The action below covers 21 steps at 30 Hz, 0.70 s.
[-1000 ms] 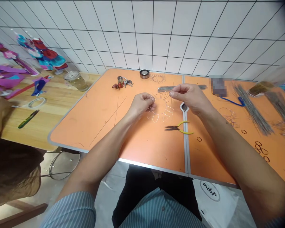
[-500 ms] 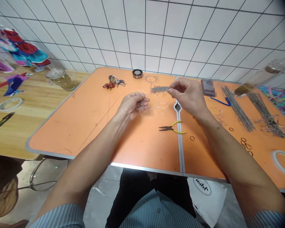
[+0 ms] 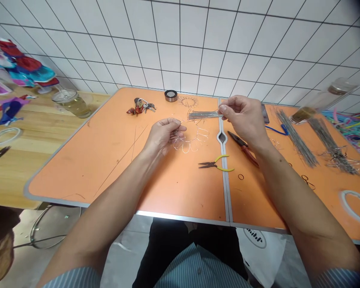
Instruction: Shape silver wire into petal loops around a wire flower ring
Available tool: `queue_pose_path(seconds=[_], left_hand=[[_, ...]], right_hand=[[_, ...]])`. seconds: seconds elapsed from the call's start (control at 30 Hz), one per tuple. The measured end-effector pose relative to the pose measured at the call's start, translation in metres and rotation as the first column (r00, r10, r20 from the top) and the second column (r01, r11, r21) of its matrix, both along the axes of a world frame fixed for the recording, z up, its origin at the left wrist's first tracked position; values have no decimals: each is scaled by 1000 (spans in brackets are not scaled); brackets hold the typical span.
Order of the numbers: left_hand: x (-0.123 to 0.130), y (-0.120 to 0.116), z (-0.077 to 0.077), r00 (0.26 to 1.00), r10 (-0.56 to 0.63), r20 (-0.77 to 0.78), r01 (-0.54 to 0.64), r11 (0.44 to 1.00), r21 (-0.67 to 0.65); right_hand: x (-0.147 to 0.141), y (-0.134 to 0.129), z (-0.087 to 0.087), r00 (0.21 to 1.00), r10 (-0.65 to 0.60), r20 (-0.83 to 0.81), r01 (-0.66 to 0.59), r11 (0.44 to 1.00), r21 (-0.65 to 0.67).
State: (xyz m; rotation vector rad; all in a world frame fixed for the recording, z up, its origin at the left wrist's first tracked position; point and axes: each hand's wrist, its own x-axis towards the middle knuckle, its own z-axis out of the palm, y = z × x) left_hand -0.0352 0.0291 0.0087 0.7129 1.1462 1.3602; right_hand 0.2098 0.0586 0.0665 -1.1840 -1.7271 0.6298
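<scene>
My left hand [image 3: 163, 136] grips the edge of a looped silver wire flower frame [image 3: 190, 140], which hangs just above the orange table top [image 3: 78, 172]. My right hand [image 3: 244, 118] pinches the end of a bundle of thin straight wires [image 3: 204, 115], held level, a little above and behind the frame. Below my right wrist lie red-handled pliers [image 3: 243, 148], partly hidden by my forearm. Yellow-handled needle-nose pliers [image 3: 216, 164] rest on the table, nearer my left hand.
A folding seam [image 3: 225, 176] splits the orange table. Further back lie keys [image 3: 139, 106], a tape roll [image 3: 171, 95] and a small wire ring [image 3: 187, 101]. Wire bundles [image 3: 297, 138] lie right, a glass jar [image 3: 70, 103] stands on a wooden table left, and a person's head [image 3: 0, 248] shows bottom left.
The view has swung, shifting the table to the left. My right hand now has the wire bundle, which lay on the table a second ago. Red-handled pliers now show beside my right forearm.
</scene>
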Motion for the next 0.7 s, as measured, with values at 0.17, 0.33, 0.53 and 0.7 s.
queue_pose_path(seconds=[0.17, 0.33, 0.53, 0.7], left_hand=[[3, -4, -4, 993, -73, -96, 77, 996, 48], [10, -9, -4, 979, -104, -174, 117, 991, 62], [14, -13, 0, 966, -135, -219, 157, 984, 82], [12, -15, 2, 956, -193, -219, 220, 970, 103]], right_hand=[[-3, -1, 0, 1000, -1, 2, 1, 999, 38], [-8, -8, 5, 998, 40, -38, -38, 998, 47], [-17, -15, 3, 995, 86, 45, -88, 995, 38], [-24, -20, -2, 974, 126, 186, -147, 984, 102]])
